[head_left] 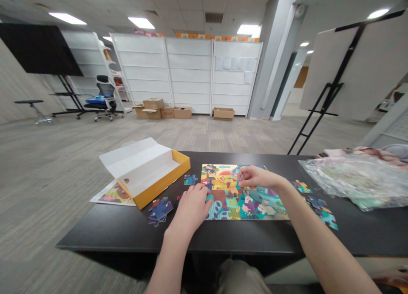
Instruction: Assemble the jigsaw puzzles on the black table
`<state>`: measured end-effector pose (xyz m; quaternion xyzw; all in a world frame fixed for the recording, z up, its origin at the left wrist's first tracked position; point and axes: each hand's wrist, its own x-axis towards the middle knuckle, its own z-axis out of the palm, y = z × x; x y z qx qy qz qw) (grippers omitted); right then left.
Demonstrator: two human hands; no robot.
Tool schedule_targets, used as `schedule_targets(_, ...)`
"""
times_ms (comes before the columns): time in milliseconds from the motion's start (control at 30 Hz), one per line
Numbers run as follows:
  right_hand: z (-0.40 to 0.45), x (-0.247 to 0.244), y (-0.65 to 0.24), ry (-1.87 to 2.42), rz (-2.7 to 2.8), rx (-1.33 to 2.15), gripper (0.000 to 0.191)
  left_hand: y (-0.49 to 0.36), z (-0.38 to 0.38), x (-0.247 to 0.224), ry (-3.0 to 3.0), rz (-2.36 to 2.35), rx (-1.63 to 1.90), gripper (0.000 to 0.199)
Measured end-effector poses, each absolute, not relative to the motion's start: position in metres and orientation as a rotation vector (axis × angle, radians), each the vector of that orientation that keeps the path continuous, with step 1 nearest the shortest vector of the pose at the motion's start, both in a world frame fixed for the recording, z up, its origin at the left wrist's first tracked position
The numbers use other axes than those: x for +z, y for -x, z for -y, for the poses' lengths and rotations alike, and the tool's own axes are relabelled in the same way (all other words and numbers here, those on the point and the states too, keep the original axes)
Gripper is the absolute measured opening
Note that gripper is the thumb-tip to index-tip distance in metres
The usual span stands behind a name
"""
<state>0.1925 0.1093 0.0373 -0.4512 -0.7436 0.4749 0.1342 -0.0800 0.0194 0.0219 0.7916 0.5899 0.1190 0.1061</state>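
A colourful animal jigsaw puzzle [251, 207] lies on the black table, with rabbits along its lower part. My left hand [195, 202] rests palm down over its left edge, fingers stretched out and covering some of the picture. Above the upper middle of the puzzle, my right hand [255, 177] pinches a small puzzle piece [240, 180], mostly hidden by the fingertips. One loose blue piece [190, 179] sits beyond my left hand. A pile of dark blue pieces [160, 210] lies left of that hand, and more loose pieces [321, 208] are scattered right of the puzzle.
An open yellow box [165, 179] with a white lid stands on the table's left, over a printed sheet [115, 194]. Clear plastic bags [357, 179] lie at the right. Across the floor are cardboard boxes [153, 109], white shelving [189, 73] and an office chair [103, 96].
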Motion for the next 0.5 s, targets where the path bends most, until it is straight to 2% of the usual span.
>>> schedule_targets(500,-0.109,0.029,-0.18,1.383,2.346,1.277,0.032,0.081,-0.018,0.02,-2.35,-1.735,0.349,0.022)
